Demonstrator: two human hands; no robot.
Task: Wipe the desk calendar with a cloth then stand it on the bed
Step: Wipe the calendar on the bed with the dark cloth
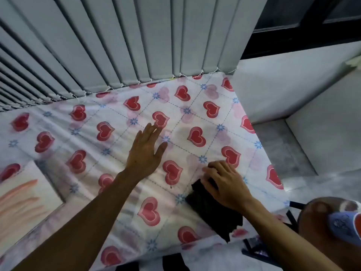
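I see the bed point(121, 153) in its heart-print sheet filling the view. My left hand point(145, 151) hovers over it, spread flat, holding nothing. My right hand point(224, 184) presses the dark cloth point(213, 210) at the bed's near edge. No desk calendar shows; I judge finding it comes next.

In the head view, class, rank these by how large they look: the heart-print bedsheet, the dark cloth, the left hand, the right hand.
1. Heart-print bedsheet, by far the largest.
2. Dark cloth, partly covered by the right hand.
3. Left hand and right hand: they look alike, so no ranking between them.
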